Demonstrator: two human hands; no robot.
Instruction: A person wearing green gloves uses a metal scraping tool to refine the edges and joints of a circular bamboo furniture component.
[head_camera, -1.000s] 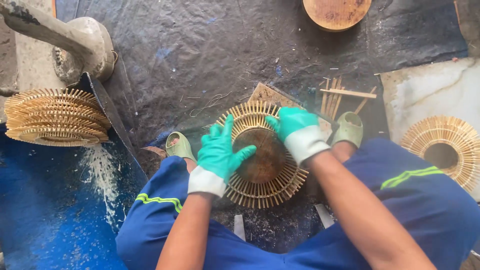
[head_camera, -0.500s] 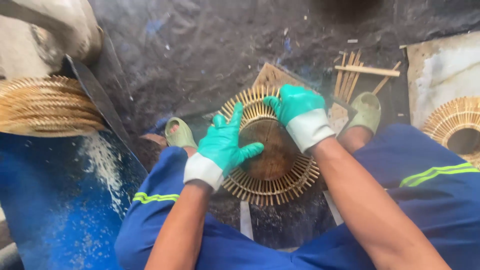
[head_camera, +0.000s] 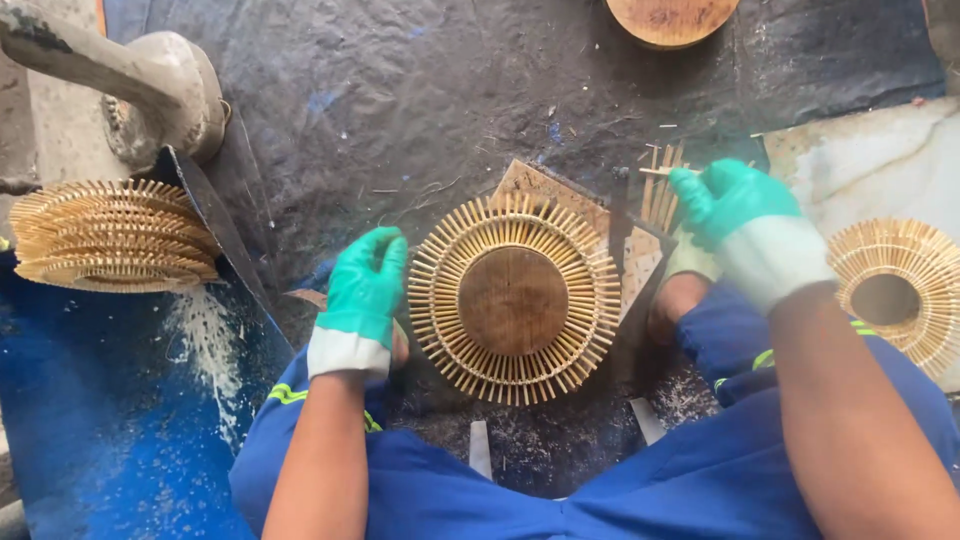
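Even, diffuse daylight; no single source evident. Shadows soft and short: faint dark rim beneath the round woven bamboo piece (head_camera: 514, 298), a deeper patch between the knees below it. Dark tarpaulin (head_camera: 420, 90) shows a mild grey sheen at top centre, no hard glare. Pale slab (head_camera: 870, 160) at right is the brightest area, near washed out. Focus sharp at centre; individual slats resolve. Right hand (head_camera: 735, 200) slightly soft at the fingertips; left hand (head_camera: 362, 285) crisp. Wide-angle stretch at the margins; stacked bamboo rings (head_camera: 110, 235) at left look flattened.
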